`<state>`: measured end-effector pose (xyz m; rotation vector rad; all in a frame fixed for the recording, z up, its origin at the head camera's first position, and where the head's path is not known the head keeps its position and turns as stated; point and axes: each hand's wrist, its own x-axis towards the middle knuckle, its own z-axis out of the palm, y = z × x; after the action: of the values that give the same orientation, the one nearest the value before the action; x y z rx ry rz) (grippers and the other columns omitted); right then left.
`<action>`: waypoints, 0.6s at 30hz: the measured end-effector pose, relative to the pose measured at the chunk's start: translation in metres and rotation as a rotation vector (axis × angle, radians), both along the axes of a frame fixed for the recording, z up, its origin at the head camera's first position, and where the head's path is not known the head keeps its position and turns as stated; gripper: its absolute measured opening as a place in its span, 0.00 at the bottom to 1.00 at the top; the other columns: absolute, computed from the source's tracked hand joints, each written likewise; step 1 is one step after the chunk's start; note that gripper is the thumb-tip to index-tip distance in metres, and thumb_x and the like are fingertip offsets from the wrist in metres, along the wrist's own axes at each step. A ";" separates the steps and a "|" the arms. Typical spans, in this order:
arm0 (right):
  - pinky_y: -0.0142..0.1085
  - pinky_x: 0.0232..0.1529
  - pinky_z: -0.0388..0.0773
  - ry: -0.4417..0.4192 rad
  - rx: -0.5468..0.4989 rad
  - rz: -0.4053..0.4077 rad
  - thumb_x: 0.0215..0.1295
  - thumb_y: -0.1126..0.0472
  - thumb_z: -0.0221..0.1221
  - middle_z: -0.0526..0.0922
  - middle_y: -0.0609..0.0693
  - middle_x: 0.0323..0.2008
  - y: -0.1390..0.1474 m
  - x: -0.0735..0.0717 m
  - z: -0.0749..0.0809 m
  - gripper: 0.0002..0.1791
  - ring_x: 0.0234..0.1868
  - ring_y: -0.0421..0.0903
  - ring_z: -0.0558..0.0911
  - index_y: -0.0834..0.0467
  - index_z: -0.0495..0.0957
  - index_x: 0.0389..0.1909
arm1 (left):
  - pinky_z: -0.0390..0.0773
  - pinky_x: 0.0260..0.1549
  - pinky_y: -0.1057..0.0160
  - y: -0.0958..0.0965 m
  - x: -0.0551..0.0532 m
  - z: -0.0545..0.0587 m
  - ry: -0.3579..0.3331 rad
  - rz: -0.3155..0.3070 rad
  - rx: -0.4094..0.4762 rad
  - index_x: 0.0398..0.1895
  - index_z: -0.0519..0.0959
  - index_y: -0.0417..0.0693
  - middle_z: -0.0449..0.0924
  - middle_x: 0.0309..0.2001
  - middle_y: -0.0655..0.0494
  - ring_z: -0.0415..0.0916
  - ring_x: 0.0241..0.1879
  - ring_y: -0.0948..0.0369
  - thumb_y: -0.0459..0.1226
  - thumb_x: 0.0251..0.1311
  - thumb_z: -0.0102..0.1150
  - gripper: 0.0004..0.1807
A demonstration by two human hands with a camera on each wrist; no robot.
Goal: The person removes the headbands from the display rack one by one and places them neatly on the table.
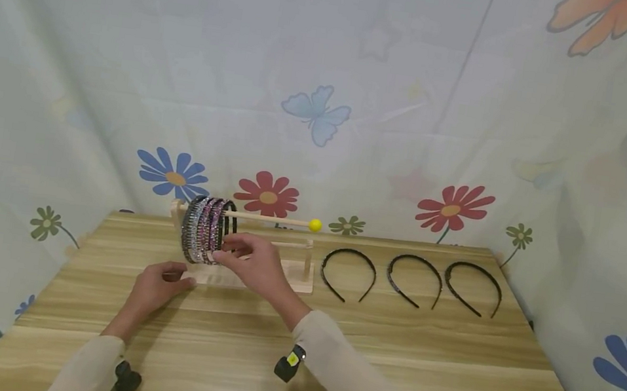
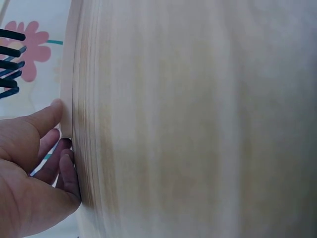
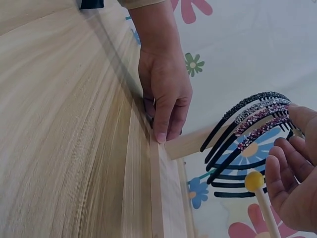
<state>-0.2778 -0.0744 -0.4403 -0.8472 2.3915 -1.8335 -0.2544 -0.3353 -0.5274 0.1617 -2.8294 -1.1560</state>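
Note:
Several headbands [image 1: 198,230], some covered in glittery silver and pink beads and others plain black, hang on the left part of a wooden display rack [image 1: 302,281]. A yellow ball [image 1: 315,225] caps the right end of the rack's upper rod. My left hand [image 1: 153,290] grips the left end of the rack's base, thumb on the upper face. At the right side of the hanging bands, my right hand [image 1: 259,267] has its fingers curled. Its thumb lies against the pink beaded headband [image 3: 262,133] in the right wrist view, and it pinches that band.
Three dark headbands lie in a row on the wooden table right of the rack: a left one [image 1: 351,252], a middle one [image 1: 417,259] and a right one [image 1: 476,267]. A flower-printed curtain [image 1: 390,153] stands behind the table and at its sides.

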 end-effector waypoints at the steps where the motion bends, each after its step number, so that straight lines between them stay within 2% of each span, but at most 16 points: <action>1: 0.29 0.41 0.83 -0.005 0.001 0.000 0.65 0.49 0.70 0.88 0.39 0.42 -0.001 0.000 0.000 0.20 0.41 0.34 0.83 0.53 0.85 0.54 | 0.80 0.54 0.43 0.000 0.000 0.000 0.002 -0.002 0.000 0.61 0.78 0.34 0.81 0.59 0.34 0.80 0.56 0.40 0.48 0.66 0.67 0.30; 8: 0.28 0.40 0.82 -0.017 0.011 -0.003 0.65 0.47 0.69 0.88 0.43 0.42 -0.011 -0.001 0.001 0.21 0.40 0.34 0.84 0.55 0.85 0.54 | 0.80 0.54 0.43 0.001 0.001 0.002 0.014 -0.005 0.005 0.61 0.78 0.34 0.81 0.59 0.34 0.80 0.56 0.40 0.48 0.66 0.68 0.30; 18: 0.26 0.38 0.82 -0.009 0.022 -0.046 0.66 0.52 0.70 0.88 0.45 0.42 -0.019 0.002 0.003 0.18 0.39 0.34 0.84 0.58 0.85 0.50 | 0.80 0.54 0.43 0.001 0.002 0.002 0.034 -0.014 0.006 0.61 0.78 0.33 0.81 0.58 0.34 0.80 0.56 0.40 0.47 0.67 0.67 0.29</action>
<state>-0.2759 -0.0939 -0.4369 -0.7878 2.4413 -1.8182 -0.2529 -0.3347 -0.5249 0.1221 -2.8019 -1.1591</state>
